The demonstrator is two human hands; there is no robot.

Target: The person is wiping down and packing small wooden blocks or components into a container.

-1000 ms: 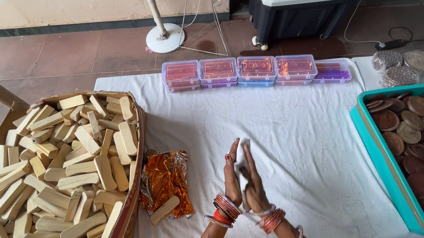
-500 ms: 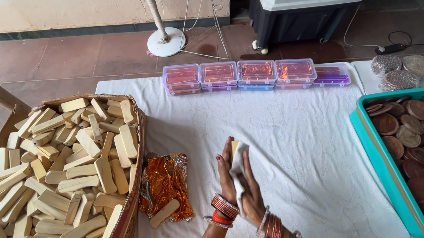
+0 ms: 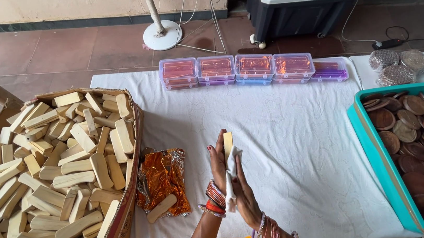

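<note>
The left grip (image 3: pixel 217 166) and right grip (image 3: pixel 245 194) press palm to palm around a wooden stick (image 3: pixel 227 139) and a white cloth (image 3: pixel 231 172). Left of them lie orange foil (image 3: pixel 163 179) and a box (image 3: pixel 133 143) of sticks; right, a teal tray (image 3: pixel 369 142) of brown discs.

Table w/ white cloth (image 3: pixel 288 142) is carrying cardboard box (image 3: pixel 131 195) of wood pieces at left, orange foil (image 3: pixel 163 179) beside it, plastic boxes (image 3: pixel 254 70) along far edge, teal tray (image 3: pixel 371 139) at right.
</note>
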